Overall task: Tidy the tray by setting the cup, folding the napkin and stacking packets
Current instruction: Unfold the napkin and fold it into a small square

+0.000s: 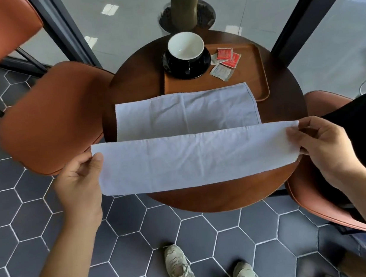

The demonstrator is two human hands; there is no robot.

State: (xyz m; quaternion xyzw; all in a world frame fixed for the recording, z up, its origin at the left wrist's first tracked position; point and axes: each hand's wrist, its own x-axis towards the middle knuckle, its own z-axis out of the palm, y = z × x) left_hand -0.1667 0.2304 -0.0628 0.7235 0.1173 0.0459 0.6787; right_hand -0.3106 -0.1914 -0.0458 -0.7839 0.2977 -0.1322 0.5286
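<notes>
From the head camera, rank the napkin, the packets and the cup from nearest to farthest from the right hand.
1. Napkin: its right end is pinched in the right hand, near edge of the table.
2. Packets: scattered on the tray, far right of centre.
3. Cup: on its black saucer at the tray's far left corner, a little beyond the packets.

From my seat, the napkin [188,135] spans the table [287,109] between me and the tray [259,78]. At twelve o'clock the cup [185,47] blocks; packets [226,62] crowd one o'clock; the tray's right strip is open.
</notes>
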